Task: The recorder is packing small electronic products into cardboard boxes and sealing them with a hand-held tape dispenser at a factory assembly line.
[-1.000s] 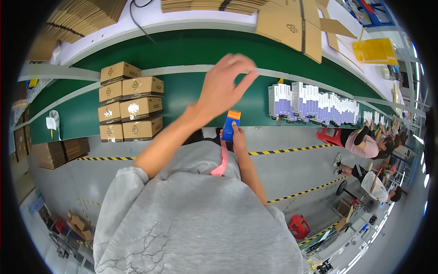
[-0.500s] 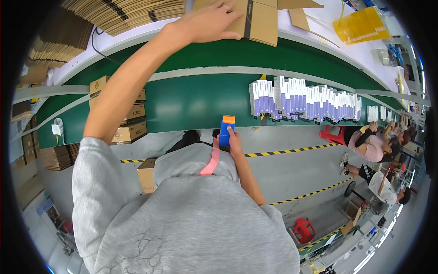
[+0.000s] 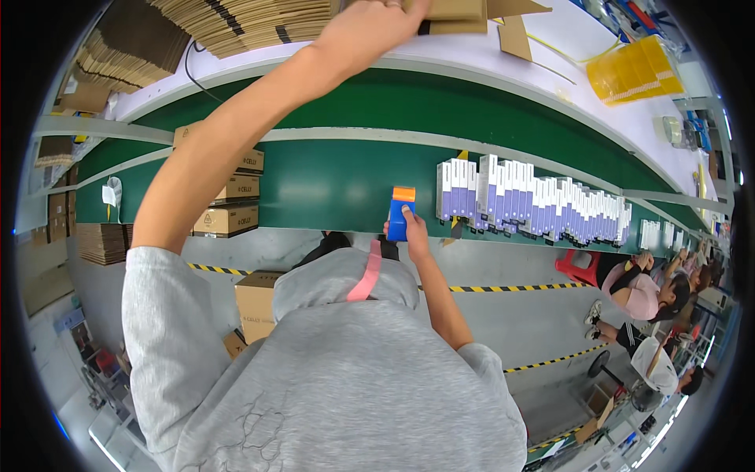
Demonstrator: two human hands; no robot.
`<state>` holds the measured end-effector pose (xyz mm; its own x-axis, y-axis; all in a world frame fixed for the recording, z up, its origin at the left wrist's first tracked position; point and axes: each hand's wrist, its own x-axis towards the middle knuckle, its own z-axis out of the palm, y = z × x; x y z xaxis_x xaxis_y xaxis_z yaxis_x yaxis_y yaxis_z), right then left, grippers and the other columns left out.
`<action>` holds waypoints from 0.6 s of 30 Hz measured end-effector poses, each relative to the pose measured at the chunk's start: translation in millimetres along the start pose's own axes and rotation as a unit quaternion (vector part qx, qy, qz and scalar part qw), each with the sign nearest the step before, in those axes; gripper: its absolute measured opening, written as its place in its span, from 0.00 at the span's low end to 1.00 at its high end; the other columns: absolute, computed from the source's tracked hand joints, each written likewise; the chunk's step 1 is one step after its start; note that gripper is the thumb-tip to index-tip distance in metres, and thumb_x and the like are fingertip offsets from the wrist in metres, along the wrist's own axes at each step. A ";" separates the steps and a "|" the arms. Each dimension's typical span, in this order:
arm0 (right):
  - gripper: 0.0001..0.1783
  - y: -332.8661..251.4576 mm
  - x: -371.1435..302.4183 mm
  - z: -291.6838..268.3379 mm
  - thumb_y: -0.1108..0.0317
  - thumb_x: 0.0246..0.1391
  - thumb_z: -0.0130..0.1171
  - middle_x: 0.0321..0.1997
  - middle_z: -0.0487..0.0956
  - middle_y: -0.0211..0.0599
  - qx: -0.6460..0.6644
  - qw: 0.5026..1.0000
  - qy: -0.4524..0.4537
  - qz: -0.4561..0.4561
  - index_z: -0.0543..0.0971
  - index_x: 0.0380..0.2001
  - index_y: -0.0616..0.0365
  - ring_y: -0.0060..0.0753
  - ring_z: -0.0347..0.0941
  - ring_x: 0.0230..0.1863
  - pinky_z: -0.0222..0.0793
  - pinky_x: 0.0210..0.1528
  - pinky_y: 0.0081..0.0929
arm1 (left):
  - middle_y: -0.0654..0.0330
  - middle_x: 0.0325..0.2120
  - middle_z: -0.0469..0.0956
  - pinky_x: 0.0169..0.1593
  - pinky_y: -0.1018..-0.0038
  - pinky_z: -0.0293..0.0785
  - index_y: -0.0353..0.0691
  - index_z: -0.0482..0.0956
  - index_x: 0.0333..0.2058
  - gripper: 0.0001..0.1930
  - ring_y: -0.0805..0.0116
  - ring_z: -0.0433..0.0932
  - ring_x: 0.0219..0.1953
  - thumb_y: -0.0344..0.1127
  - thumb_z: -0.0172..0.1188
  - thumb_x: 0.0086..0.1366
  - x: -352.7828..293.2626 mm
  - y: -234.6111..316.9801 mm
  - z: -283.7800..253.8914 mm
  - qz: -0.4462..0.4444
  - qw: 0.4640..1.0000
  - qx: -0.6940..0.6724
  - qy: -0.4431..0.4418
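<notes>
1. Cardboard sheet [image 3: 456, 9], flat and brown, lies at the top edge of the view on the white worktop [image 3: 550, 55] beyond the green conveyor belt [image 3: 354, 185]; the left hand [image 3: 370, 27] rests on it.
2. Left arm stretches far up and forward from the grey sleeve, crossing both levels of the belt, forearm bare and nearly straight.
3. Left hand lies palm down, fingers reaching onto the cardboard sheet at the picture's rim; whether the fingers curl round its edge or only press on it cannot be told, as the rim cuts them off.
4. Right arm is bent and kept close to the body, forearm pointing toward the near edge of the belt.
5. Right hand [image 3: 413, 232] is closed around a blue tool with an orange top [image 3: 401, 212], held upright, thumb on its side, just at the belt's near edge.
6. Just to the right of the tool stands a row of white and purple boxes [image 3: 535, 204] on the belt, upright and packed side by side.
7. Brown cartons [image 3: 232, 197] are stacked on the belt under the left arm, and stacks of flat cardboard [image 3: 236, 23] lie on the worktop to the left of the left hand.
8. Another person [image 3: 629, 287] in pink sits low at the right, beyond the floor's yellow and black tape.
</notes>
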<state>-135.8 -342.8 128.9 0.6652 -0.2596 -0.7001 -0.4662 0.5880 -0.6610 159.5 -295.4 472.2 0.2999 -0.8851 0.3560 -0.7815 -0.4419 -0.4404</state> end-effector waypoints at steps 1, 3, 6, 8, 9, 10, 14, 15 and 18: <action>0.23 -10.4 -3.5 5.3 0.50 0.65 0.51 0.30 0.82 0.45 0.022 1.000 -0.003 -0.013 0.75 0.40 0.65 0.35 0.81 0.28 0.78 0.35 0.30 | 0.45 0.27 0.79 0.27 0.63 0.78 0.29 0.64 0.60 0.28 0.52 0.82 0.24 0.27 0.53 0.59 -0.8 -7.8 4.7 -0.055 0.996 -0.069 0.015; 0.22 -39.0 -20.1 21.5 0.52 0.65 0.52 0.30 0.82 0.44 0.021 0.998 -0.013 -0.049 0.74 0.42 0.65 0.34 0.81 0.29 0.78 0.36 0.30 | 0.44 0.28 0.80 0.28 0.61 0.78 0.31 0.65 0.60 0.29 0.49 0.82 0.24 0.28 0.55 0.59 -5.8 -34.3 25.8 -0.120 0.985 -0.124 0.028; 0.20 -83.0 -43.2 49.5 0.56 0.63 0.56 0.33 0.81 0.43 0.010 0.988 -0.014 -0.156 0.71 0.46 0.64 0.32 0.80 0.34 0.76 0.41 0.28 | 0.45 0.32 0.82 0.30 0.59 0.79 0.40 0.66 0.61 0.29 0.45 0.82 0.26 0.32 0.59 0.60 -23.0 -47.3 7.0 -0.222 0.930 -0.276 0.101; 0.20 -115.0 -64.2 72.5 0.60 0.62 0.58 0.35 0.81 0.41 -0.006 0.975 -0.009 -0.223 0.69 0.49 0.63 0.31 0.80 0.37 0.75 0.44 0.27 | 0.49 0.30 0.82 0.32 0.62 0.77 0.40 0.71 0.53 0.21 0.50 0.81 0.27 0.37 0.61 0.62 -48.7 -33.7 -27.5 -0.315 0.861 -0.378 0.128; 0.20 -133.9 -74.3 86.4 0.63 0.61 0.59 0.37 0.81 0.41 -0.028 0.950 -0.004 -0.311 0.68 0.50 0.63 0.30 0.78 0.39 0.73 0.47 0.28 | 0.50 0.26 0.81 0.33 0.65 0.75 0.33 0.75 0.44 0.16 0.57 0.80 0.28 0.38 0.60 0.63 -63.7 -25.1 -37.0 -0.363 0.841 -0.388 0.102; 0.21 -152.0 -87.4 100.7 0.67 0.59 0.61 0.38 0.81 0.40 -0.052 0.917 0.000 -0.395 0.66 0.51 0.63 0.30 0.77 0.41 0.71 0.50 0.29 | 0.56 0.11 0.72 0.21 0.70 0.67 0.30 0.74 0.41 0.12 0.64 0.70 0.13 0.34 0.59 0.63 -85.7 -16.9 -30.1 -0.320 0.838 -0.387 0.214; 0.23 -197.3 -125.4 129.7 0.70 0.58 0.61 0.40 0.80 0.42 0.016 0.869 0.043 -0.493 0.65 0.52 0.64 0.32 0.77 0.41 0.70 0.51 0.31 | 0.59 0.37 0.79 0.40 0.76 0.73 0.28 0.73 0.46 0.15 0.76 0.74 0.37 0.27 0.61 0.62 -189.8 50.9 -41.0 -0.376 0.691 -0.584 0.201; 0.24 -192.7 -125.5 124.6 0.71 0.57 0.62 0.39 0.80 0.41 0.021 0.864 0.052 -0.500 0.64 0.52 0.63 0.32 0.77 0.41 0.71 0.49 0.30 | 0.55 0.44 0.77 0.52 0.72 0.71 0.27 0.72 0.49 0.18 0.69 0.74 0.47 0.26 0.61 0.61 -218.0 72.2 -39.6 -0.393 0.632 -0.628 0.227; 0.25 -169.8 -135.2 108.1 0.73 0.56 0.63 0.38 0.79 0.41 0.026 0.884 0.039 -0.466 0.64 0.52 0.64 0.31 0.77 0.41 0.71 0.47 0.28 | 0.49 0.49 0.78 0.55 0.65 0.70 0.30 0.75 0.52 0.23 0.60 0.76 0.50 0.23 0.62 0.55 -319.2 102.9 -49.0 -0.358 0.779 -0.506 0.095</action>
<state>-83.5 -324.7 365.0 0.7028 -0.7005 0.1238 0.2908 0.1241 -0.9487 -43.4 -51.2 353.6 0.8455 -0.3854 0.3697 -0.5114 -0.3850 0.7683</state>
